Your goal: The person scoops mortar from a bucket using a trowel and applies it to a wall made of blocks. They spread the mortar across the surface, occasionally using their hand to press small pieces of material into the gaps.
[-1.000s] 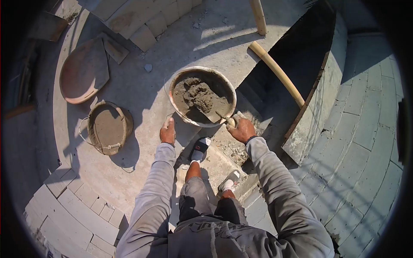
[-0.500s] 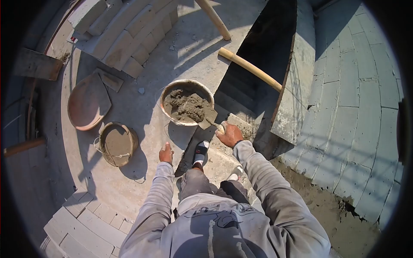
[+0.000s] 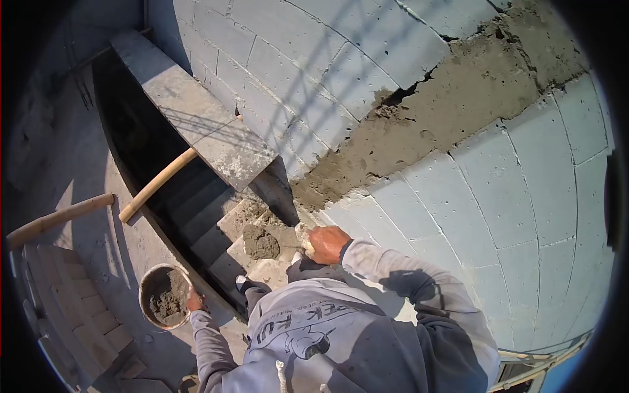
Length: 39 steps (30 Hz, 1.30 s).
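Observation:
My right hand (image 3: 325, 245) is closed round the handle of a trowel (image 3: 285, 238). A lump of wet mortar (image 3: 261, 242) sits on the blade, above the pale blocks by my feet. At lower left my left hand (image 3: 196, 300) is at the rim of a bucket (image 3: 145, 310), its fingers seemingly hooked over the edge. Grey mortar (image 3: 167, 298) lies inside the bucket. To the right of the trowel, a wall of light blocks (image 3: 452, 216) has a broad band of mortar (image 3: 452, 108) spread across it.
A dark stairwell (image 3: 154, 124) with steps opens ahead on the left, with a bamboo pole (image 3: 160, 183) across it. A second pole (image 3: 62, 219) slopes nearby. A slab (image 3: 196, 111) edges the stairwell. Stacked blocks (image 3: 72, 308) stand at lower left.
My view and body have turned right towards the wall. The trowel has come out of the bucket carrying mortar. My left hand, free before, is now at the bucket's rim.

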Each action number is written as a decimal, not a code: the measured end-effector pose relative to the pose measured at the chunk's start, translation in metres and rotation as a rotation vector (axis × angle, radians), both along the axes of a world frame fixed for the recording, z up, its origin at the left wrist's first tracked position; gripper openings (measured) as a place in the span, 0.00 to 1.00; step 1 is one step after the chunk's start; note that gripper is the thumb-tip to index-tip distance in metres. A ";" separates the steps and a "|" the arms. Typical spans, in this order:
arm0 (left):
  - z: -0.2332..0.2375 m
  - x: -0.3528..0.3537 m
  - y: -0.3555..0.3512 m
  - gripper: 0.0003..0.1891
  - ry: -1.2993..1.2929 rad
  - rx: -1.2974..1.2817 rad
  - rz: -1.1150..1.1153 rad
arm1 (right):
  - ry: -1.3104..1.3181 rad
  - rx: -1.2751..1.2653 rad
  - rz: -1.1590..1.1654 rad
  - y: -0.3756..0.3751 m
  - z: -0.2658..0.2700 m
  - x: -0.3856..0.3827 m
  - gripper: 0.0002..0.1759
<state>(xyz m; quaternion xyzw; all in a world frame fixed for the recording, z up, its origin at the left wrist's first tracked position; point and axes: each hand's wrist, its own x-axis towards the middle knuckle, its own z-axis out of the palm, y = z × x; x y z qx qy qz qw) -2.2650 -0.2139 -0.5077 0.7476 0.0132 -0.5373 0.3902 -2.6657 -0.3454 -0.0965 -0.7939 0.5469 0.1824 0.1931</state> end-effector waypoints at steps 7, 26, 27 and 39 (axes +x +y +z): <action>0.051 -0.049 -0.143 0.20 0.032 -0.293 -0.048 | -0.147 0.162 -0.148 -0.007 0.124 -0.078 0.26; -0.005 -0.146 -0.101 0.22 -0.086 -0.029 -0.396 | -0.410 -0.229 -0.910 -0.113 0.181 -0.256 0.17; 0.005 -0.150 -0.108 0.23 -0.066 -0.068 -0.435 | -0.363 -0.277 -0.891 -0.115 0.177 -0.256 0.17; 0.048 -0.211 -0.184 0.20 0.007 -0.218 -0.503 | 0.126 -0.967 -0.560 -0.085 0.124 -0.202 0.23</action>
